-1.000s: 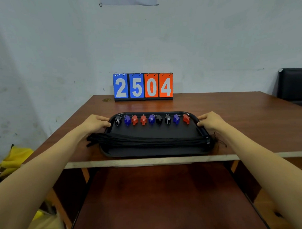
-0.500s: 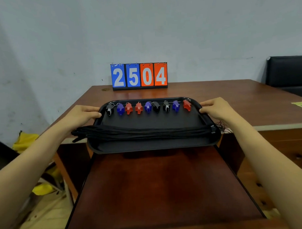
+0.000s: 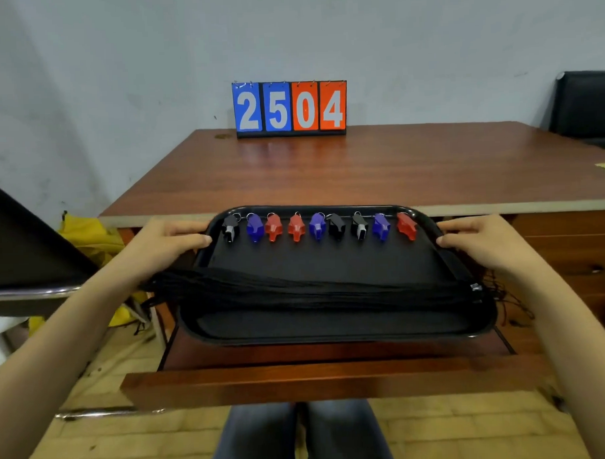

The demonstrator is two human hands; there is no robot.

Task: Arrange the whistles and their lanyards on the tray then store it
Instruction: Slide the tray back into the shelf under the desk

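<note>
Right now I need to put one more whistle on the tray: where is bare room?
Free: the tray floor between the whistles and the lanyards, and the strip before its near rim. Crowded: the far row; both short edges are under the left hand and right hand.

Flip scoreboard being seen at far edge of desk, against wall. Digits "2" and "5" being shown in white on blue cards, "0" and "4" on orange-red cards beside them. No other text being made out.
</note>
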